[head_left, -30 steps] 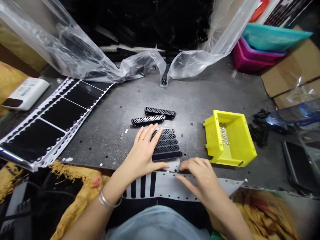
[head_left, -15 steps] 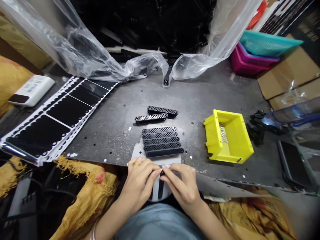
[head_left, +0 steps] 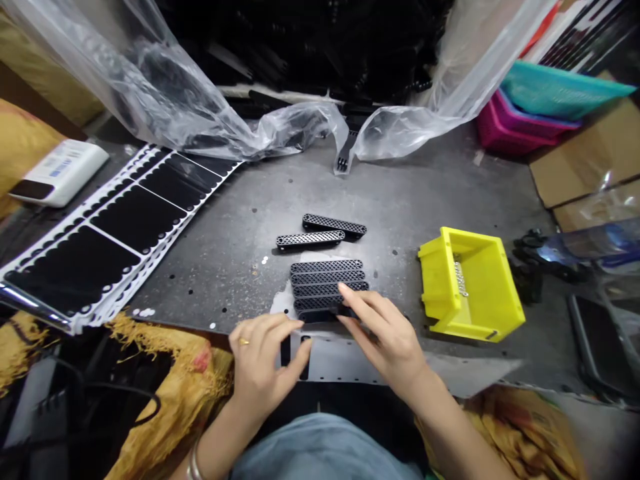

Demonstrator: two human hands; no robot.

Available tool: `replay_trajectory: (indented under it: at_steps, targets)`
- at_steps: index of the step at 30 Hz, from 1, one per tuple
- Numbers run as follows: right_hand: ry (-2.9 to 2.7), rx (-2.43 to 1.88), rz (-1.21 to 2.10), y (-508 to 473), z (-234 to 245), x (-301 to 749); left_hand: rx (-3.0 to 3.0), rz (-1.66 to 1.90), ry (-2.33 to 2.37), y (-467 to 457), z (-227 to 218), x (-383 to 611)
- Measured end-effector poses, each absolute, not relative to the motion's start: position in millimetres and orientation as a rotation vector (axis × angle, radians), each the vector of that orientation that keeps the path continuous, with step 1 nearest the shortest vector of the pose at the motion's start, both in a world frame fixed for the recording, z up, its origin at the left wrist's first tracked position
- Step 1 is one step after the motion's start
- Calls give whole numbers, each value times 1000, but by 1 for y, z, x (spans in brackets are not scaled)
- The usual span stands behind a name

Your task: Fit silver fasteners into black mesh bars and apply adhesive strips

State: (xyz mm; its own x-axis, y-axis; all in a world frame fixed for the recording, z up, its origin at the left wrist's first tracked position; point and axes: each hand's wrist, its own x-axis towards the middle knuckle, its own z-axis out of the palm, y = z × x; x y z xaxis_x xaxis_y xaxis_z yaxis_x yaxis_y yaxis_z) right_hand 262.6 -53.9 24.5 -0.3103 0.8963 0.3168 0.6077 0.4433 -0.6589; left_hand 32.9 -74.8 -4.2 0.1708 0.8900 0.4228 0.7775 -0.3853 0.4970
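Several black bars with a lattice pattern [head_left: 327, 275] lie side by side in a row at the middle of the table. My right hand [head_left: 393, 343] is over the row's near right end, thumb and index finger apart; the index fingertip overlaps the bars. My left hand [head_left: 263, 353] is by the table's front edge, thumb and index finger spread with nothing seen between them. Beside its fingertips are two short dark strips [head_left: 305, 360] against a pale sheet [head_left: 335, 360]; what they belong to is partly hidden. Two more lattice bars [head_left: 311, 238] lie behind the row, at angles.
A yellow bin [head_left: 505, 287] with small metal parts stands on the right, near a phone [head_left: 600, 343]. Black label sheets [head_left: 115, 243] and a white device [head_left: 63, 173] lie left. Clear plastic [head_left: 300, 123] drapes along the back; pink and teal baskets [head_left: 565, 90] stand back right.
My hands were pinched together at the front edge over a small dark piece. They have parted: the right moved forward to the bar row, the left drew leftward and opened.
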Motion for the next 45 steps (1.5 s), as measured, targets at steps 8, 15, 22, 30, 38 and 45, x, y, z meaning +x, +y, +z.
replay_trajectory:
  at_steps: [8,15,22,30,38,45]
  targets:
    - [-2268,-1069,509,-22,10,232,1861,775,1699,-42,3,13]
    - [-2273,-1026,595,-17,12,235,1690,749,1647,-32,0,19]
    - [-2342,-1103,453,-17,25,242,1662,746,1653,-29,-4,20]
    - [-1973,-1259,849,-18,20,297,1679,741,1648,-27,-4,19]
    - [-2042,-1279,477,-29,17,301,1706,711,1663,-32,-3,9]
    - [-1950,-1258,619,-100,28,275,1769,746,1317,-77,20,18]
